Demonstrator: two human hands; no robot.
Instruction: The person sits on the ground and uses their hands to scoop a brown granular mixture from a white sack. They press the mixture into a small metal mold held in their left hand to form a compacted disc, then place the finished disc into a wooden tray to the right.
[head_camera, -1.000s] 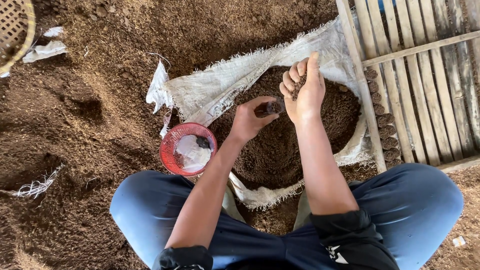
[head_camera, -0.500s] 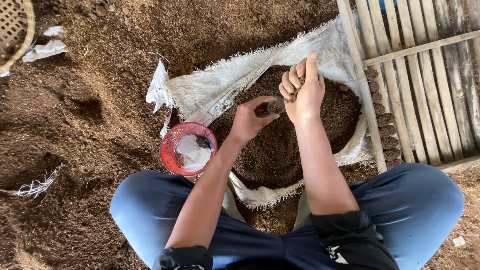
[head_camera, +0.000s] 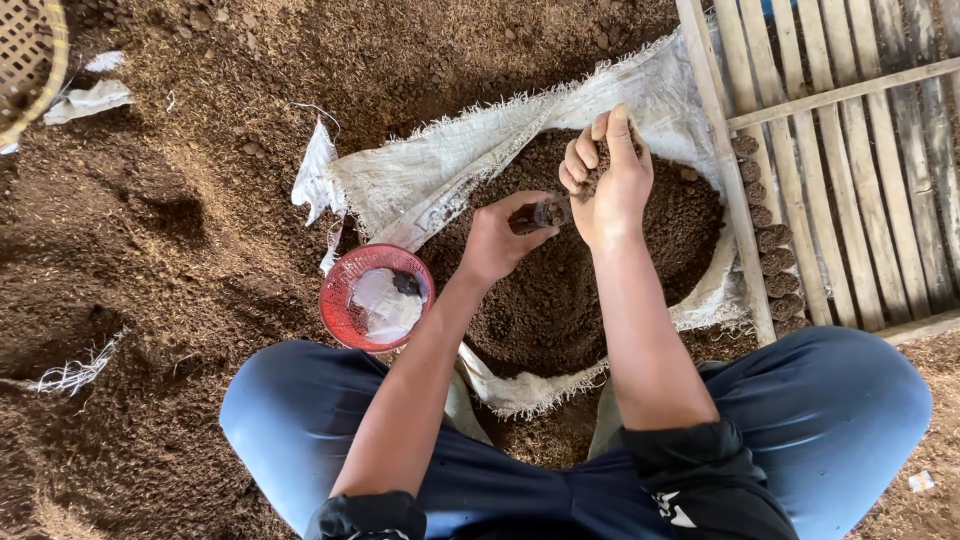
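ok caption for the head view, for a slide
Seated person's left hand holds a small soil-filled pot while right hand cups soil over an open sack.

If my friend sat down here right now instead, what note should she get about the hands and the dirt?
Left hand: pinches a small dark pot, soil in its mouth.
Right hand: cupped just above the pot, soil in its fingers.
Both are over the white sack full of soil.
Red basket: beside the left knee, holding pale bits.
Done: filled pots in a row by the slatted rack.
Left: this pot looks not quite full.
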